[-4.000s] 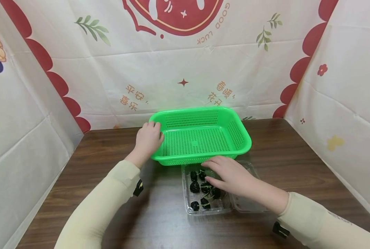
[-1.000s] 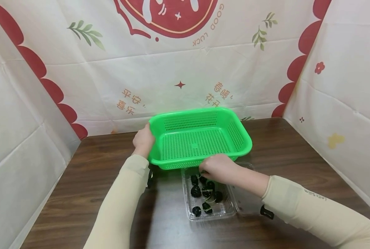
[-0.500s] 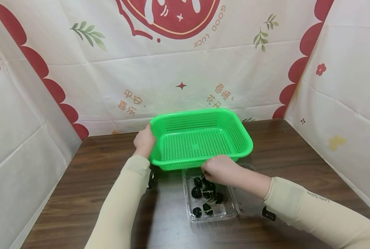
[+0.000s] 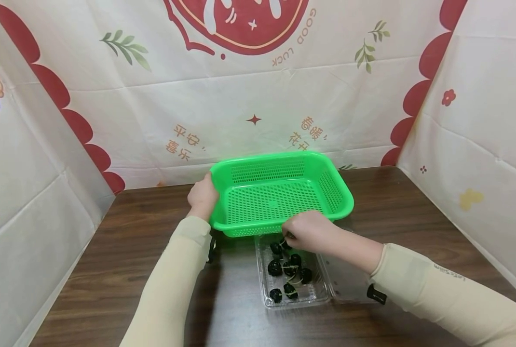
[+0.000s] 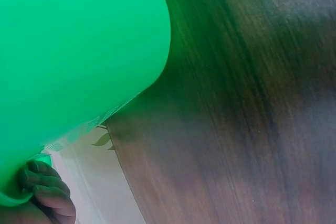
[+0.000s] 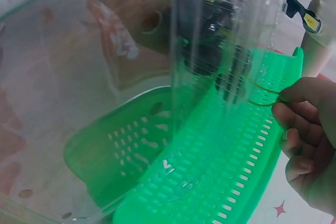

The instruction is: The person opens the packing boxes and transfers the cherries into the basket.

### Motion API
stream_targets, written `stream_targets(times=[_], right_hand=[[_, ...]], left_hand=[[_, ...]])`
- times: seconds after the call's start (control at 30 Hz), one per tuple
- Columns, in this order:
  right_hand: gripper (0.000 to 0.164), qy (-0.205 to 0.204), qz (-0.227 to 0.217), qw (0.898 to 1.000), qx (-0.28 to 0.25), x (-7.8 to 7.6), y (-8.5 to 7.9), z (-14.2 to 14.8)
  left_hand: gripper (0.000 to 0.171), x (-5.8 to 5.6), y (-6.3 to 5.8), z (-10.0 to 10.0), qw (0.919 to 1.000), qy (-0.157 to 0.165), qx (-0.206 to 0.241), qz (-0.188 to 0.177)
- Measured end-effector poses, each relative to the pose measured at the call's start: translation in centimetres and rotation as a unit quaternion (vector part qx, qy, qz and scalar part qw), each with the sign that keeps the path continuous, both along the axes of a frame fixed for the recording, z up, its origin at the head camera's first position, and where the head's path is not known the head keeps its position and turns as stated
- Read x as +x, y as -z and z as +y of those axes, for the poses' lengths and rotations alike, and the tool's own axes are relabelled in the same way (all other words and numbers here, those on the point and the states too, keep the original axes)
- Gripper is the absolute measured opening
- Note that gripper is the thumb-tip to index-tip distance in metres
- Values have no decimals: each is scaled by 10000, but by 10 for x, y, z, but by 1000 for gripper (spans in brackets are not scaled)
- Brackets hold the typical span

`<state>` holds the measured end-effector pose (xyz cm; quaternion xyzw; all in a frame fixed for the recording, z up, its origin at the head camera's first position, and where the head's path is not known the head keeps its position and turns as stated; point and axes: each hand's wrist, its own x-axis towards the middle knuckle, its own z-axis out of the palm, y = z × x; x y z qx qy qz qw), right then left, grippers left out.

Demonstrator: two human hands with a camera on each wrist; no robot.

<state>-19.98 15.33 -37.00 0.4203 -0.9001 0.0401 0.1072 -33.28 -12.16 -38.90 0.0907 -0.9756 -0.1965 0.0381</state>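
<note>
Watching from afar, I read the step as lifting one of the dark bundles [image 4: 275, 268] by its tie [image 6: 262, 105]. Right hand [image 4: 308, 231] over the box's [image 4: 307, 295] far end: fingers nearly closed, pinching the tie; can't tell whether its bundle is off the bottom. Left hand [image 4: 203, 196]: fingers curled round the basket's [image 4: 279, 193] left rim. Next move, I judge, wants a straight, gentle pull. Bundles roundish, no clear heading or long axis. Box runs lengthwise toward the counter's [image 4: 110, 270] near edge; basket lies along the far edge.
</note>
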Motion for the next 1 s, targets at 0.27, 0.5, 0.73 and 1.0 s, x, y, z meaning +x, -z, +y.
stream_targets(times=[0.27,0.5,0.73,1.0], right_hand=[[11,60,25,9999,-81,-1,-11,0],[13,161,-81,9998,32,-2,-20,-1],[13,372,-350,9986,106,0,-33,0],[16,468,-444,9979,88,-1,-47,4]], left_hand=[[65,-3,-1,0,10000,0,37,14],[64,-2,0,0,10000,12,-33,-1],[61,2,-1,0,10000,15,-62,-13],[62,1,1,1,9997,53,-221,-48]])
